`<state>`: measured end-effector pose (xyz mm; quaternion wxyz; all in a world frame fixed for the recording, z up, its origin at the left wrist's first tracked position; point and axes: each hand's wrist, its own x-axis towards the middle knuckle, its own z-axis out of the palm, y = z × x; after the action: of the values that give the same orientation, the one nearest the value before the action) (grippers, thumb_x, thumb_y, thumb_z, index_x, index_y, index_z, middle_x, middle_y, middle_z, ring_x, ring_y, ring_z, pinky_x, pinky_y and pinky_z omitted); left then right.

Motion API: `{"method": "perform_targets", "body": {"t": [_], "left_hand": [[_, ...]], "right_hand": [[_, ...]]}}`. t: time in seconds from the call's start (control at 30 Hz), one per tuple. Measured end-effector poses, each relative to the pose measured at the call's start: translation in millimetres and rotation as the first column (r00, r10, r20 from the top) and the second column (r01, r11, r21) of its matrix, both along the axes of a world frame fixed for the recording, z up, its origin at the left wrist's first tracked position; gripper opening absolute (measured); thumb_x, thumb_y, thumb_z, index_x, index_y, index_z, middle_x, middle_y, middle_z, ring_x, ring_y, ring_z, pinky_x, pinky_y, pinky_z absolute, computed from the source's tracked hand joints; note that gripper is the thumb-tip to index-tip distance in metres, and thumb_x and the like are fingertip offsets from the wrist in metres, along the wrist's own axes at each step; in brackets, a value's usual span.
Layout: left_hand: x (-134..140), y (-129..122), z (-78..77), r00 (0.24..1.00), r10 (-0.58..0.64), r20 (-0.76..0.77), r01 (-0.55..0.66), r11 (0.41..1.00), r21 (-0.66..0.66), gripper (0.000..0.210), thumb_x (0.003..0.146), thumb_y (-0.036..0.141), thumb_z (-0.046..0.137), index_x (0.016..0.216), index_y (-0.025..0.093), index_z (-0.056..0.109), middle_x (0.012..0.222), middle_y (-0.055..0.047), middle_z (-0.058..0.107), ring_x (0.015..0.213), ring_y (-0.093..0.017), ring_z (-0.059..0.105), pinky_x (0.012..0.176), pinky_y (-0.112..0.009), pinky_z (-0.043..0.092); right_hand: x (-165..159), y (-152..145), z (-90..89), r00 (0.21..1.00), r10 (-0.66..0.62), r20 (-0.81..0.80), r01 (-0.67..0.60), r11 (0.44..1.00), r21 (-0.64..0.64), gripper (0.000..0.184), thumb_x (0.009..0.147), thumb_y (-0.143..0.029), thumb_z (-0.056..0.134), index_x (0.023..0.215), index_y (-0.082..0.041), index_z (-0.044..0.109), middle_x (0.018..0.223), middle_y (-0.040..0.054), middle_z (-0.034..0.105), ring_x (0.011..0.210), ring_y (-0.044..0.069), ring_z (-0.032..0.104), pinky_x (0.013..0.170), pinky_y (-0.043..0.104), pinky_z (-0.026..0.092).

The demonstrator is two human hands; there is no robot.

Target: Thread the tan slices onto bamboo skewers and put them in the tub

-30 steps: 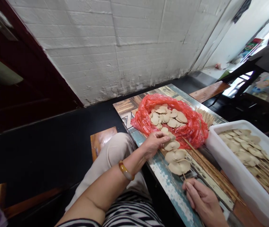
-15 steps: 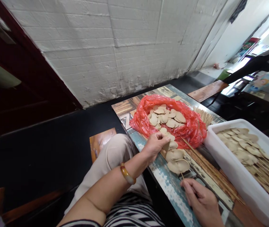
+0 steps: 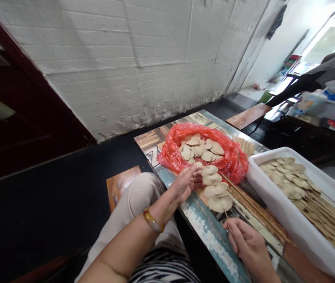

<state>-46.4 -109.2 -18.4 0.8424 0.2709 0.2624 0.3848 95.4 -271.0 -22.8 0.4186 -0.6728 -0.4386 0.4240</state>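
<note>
My right hand is closed around the lower end of a thin wooden skewer. Flat, beige, rounded slices are threaded along it in several pairs, and it tilts up and away over the table. Beside the upper slices is my left hand, fingers stretched out and apart, a bangle on its wrist. Whether its fingertips touch the slices I cannot tell. Just beyond, a red plastic bag lies open around a heap of loose slices of the same kind.
At the right, a white tub holds many filled skewers. Bare sticks lie behind the bag, and more lie along the patterned table. A wooden stool is left of my knee; a bench stands beyond.
My left hand has gone from a pinch on a slice near the skewer's far end to spread fingers beside it. My right hand keeps its hold. The view has shifted slightly.
</note>
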Motion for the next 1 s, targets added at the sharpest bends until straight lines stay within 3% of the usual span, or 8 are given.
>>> {"method": "perform_targets", "body": {"t": [0.1, 0.27, 0.53, 0.83, 1.0], "left_hand": [[-2, -2, 0.0, 0.996, -0.046, 0.072, 0.051, 0.997, -0.058, 0.039, 0.078, 0.048, 0.050, 0.090, 0.012, 0.060, 0.076, -0.007, 0.064, 0.068, -0.015, 0.061, 0.066, -0.027, 0.047], [9, -10, 9.4, 0.984, -0.098, 0.148, 0.106, 0.993, -0.050, 0.043, 0.080, 0.048, 0.047, 0.097, 0.011, 0.060, 0.083, -0.011, 0.066, 0.078, -0.018, 0.063, 0.073, -0.029, 0.047], [28, -15, 32.0, 1.000, 0.012, 0.003, -0.012, 1.000, 0.010, 0.029, 0.066, 0.030, 0.068, 0.084, 0.010, 0.059, 0.083, -0.012, 0.068, 0.067, -0.018, 0.064, 0.065, -0.030, 0.050], [29, -8, 34.4, 0.988, 0.118, -0.097, -0.116, 0.993, 0.032, 0.027, 0.065, 0.028, 0.068, 0.083, 0.011, 0.057, 0.078, -0.010, 0.068, 0.064, -0.019, 0.065, 0.064, -0.032, 0.051], [34, -10, 32.2, 0.985, 0.109, -0.131, -0.108, 0.994, 0.016, 0.027, 0.064, 0.027, 0.069, 0.083, 0.011, 0.058, 0.074, -0.009, 0.068, 0.063, -0.019, 0.065, 0.064, -0.032, 0.051]], "right_hand": [[1, 1, 1.7, 0.998, -0.017, -0.068, 0.015, 1.000, -0.025, 0.034, 0.081, -0.052, 0.044, 0.074, -0.019, 0.052, 0.040, -0.0095, 0.032, 0.037, 0.007, 0.026, 0.039, 0.021, 0.020], [3, 1, 1.1, 0.998, 0.023, -0.060, -0.024, 1.000, -0.009, 0.035, 0.083, -0.051, 0.043, 0.072, -0.019, 0.052, 0.040, -0.0096, 0.031, 0.038, 0.007, 0.026, 0.040, 0.021, 0.021], [8, 1, -9.0, 0.993, 0.033, 0.116, -0.040, 0.998, 0.051, 0.035, 0.082, -0.048, 0.043, 0.071, -0.019, 0.058, 0.040, -0.0071, 0.039, 0.039, 0.010, 0.039, 0.042, 0.021, 0.031], [13, 1, -12.1, 0.943, 0.096, 0.320, -0.152, 0.976, 0.154, 0.032, 0.086, -0.040, 0.039, 0.073, -0.021, 0.061, 0.049, -0.0037, 0.052, 0.042, 0.011, 0.048, 0.045, 0.020, 0.037], [17, 2, -12.8, 0.907, 0.129, 0.401, -0.219, 0.958, 0.187, 0.031, 0.088, -0.035, 0.037, 0.076, -0.021, 0.062, 0.064, 0.0002, 0.062, 0.058, 0.013, 0.058, 0.056, 0.021, 0.043]]}}
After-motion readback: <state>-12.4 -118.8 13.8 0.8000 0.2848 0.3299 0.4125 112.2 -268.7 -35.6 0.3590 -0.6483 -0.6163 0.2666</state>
